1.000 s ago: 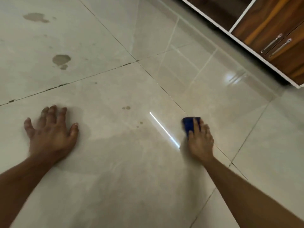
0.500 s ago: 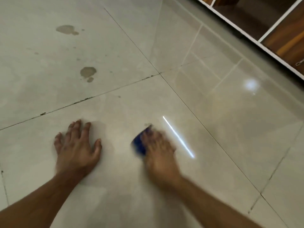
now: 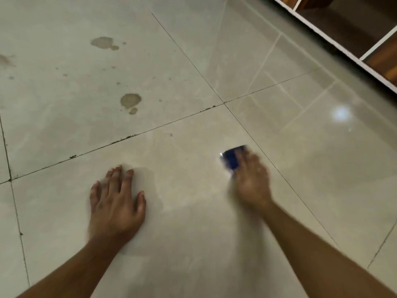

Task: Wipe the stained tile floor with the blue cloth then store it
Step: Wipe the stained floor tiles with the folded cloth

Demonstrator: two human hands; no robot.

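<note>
Pressing down with our right hand (image 3: 252, 179), we hold the blue cloth (image 3: 233, 158) flat against the tile floor (image 3: 193, 244); fingers lie over the cloth's near part, and only its far end shows beyond the fingertips. Hand and cloth are motion-blurred, so we cannot tell whether the fingers curl around the cloth or just lie on top. Cloth sits on the near tile, just left of the diagonal grout line (image 3: 279, 171) running toward bottom right, and below the grout crossing.

Our left hand (image 3: 117, 203) is planted palm-down on the same tile, fingers spread, thumb out to the right, holding nothing. It is well apart from the cloth. Both forearms come in from the bottom edge.

Stains: a brown blotch (image 3: 130, 100) with a smaller dab just below it on the far-left tile, beyond the grout line from our left hand. A second larger blotch (image 3: 102, 42) is farther up the same tile, with small specks scattered around both. A faint smear (image 3: 5, 60) shows at the left edge. Dark grime sits in the grout line (image 3: 129, 137) between the near and far tiles.

Top right: a wooden cabinet (image 3: 384, 54) with white edging and open compartments, standing on the floor. A bright light spot (image 3: 341, 114) reflects on the glossy tile at right.
</note>
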